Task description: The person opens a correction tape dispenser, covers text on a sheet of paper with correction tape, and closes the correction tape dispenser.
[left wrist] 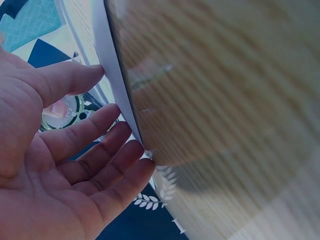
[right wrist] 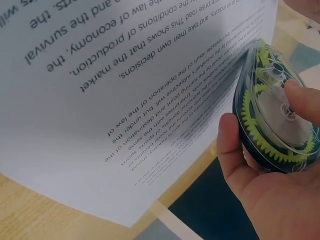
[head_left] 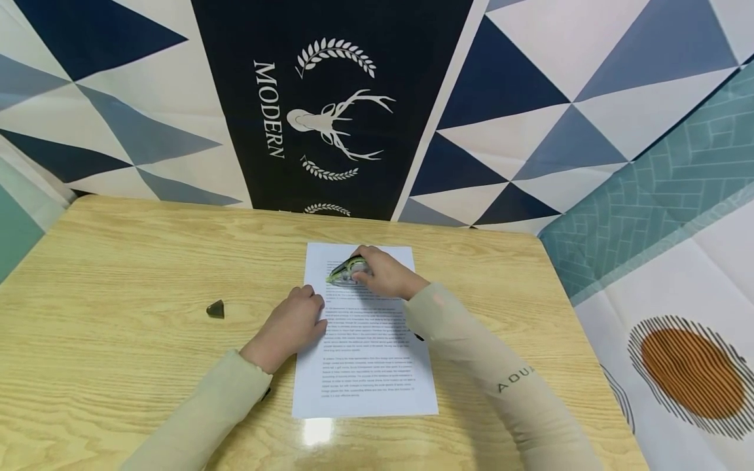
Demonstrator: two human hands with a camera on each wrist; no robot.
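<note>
A sheet of printed paper [head_left: 377, 407] lies on the table, its rows of text running across it. My right hand [head_left: 385, 272] grips a correction tape dispenser [head_left: 347, 271] over the upper lines, the tip at the left part of the text. In the right wrist view the dispenser [right wrist: 277, 122] shows its clear case and green gear wheels, with thumb and fingers on either side. My left hand [head_left: 296, 320] rests at the sheet's left edge. The left wrist view shows its fingertips [left wrist: 145, 165] against the table and paper edge, fingers gently bent around nothing.
On the wooden table [head_left: 147, 261], left of my left hand, lies a small dark cap [head_left: 215, 309]. A patterned cloth [head_left: 330, 118] with a deer head and the word MODERN hangs behind the table's far edge. More patterned cloth [head_left: 677, 275] hangs at the right.
</note>
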